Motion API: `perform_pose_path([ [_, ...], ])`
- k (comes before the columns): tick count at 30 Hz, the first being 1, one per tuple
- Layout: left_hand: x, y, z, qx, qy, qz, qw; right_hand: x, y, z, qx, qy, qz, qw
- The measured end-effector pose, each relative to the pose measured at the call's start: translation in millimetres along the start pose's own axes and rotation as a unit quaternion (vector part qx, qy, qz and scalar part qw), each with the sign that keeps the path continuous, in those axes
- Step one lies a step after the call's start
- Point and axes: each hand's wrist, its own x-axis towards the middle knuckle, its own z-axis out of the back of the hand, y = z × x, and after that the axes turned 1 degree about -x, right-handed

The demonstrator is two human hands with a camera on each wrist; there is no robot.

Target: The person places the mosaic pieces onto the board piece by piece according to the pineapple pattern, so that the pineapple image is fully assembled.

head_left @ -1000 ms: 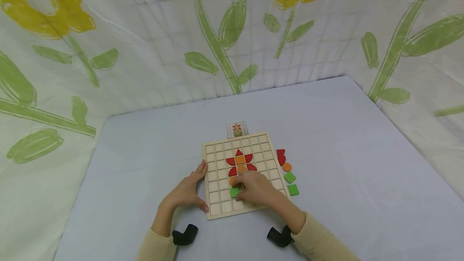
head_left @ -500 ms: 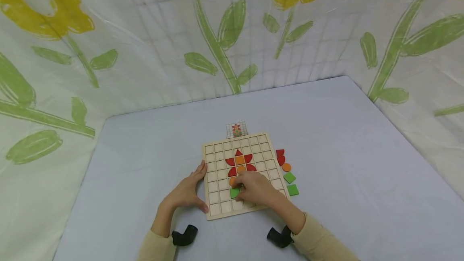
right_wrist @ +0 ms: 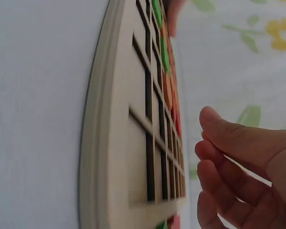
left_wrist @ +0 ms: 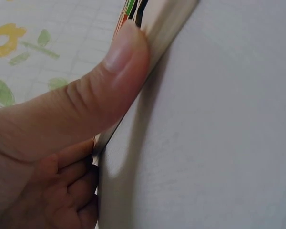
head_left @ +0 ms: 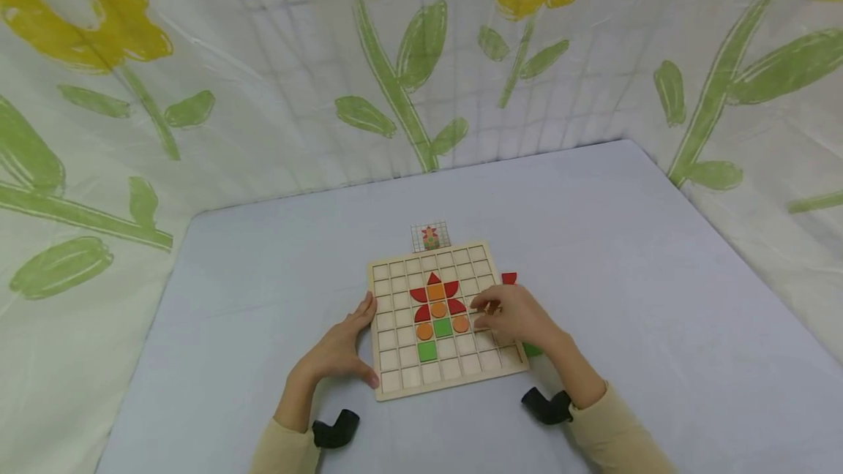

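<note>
left hand (head_left: 342, 348) – fingers and thumb braced on the left edge of the wooden grid board (head_left: 395, 379) on the desk (head_left: 263, 276) | right hand (head_left: 516, 317) – loosely curled, holding nothing, over the board's right edge | hidden – loose pieces under it; only a red piece (head_left: 508, 278) and a green piece (head_left: 532, 350) peek out

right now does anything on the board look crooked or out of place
Nothing stands out. The coloured pieces sit squarely in the cells of the wooden board, which lies flat on the table. The left hand rests against its left edge.
</note>
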Motion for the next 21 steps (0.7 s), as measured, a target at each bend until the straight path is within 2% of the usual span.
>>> perform_pose_path([
  [5, 0.1, -0.1, 0.3, 0.005, 0.000, 0.001, 1.0000, -7, -28, 23, 0.017, -0.056, -0.042, 0.997],
  [11, -1.3, -0.9, 1.2, 0.003, 0.000, 0.000, 1.0000, -13, -39, 31, 0.005, -0.090, -0.091, 0.992],
  [16, -1.0, -1.5, 0.7, 0.002, -0.001, -0.001, 1.0000, -12, -41, 30, -0.025, -0.081, -0.110, 0.990],
  [21, -0.6, -1.6, 0.1, 0.001, -0.002, -0.002, 1.0000, -11, -41, 30, -0.048, -0.057, -0.101, 0.992],
])
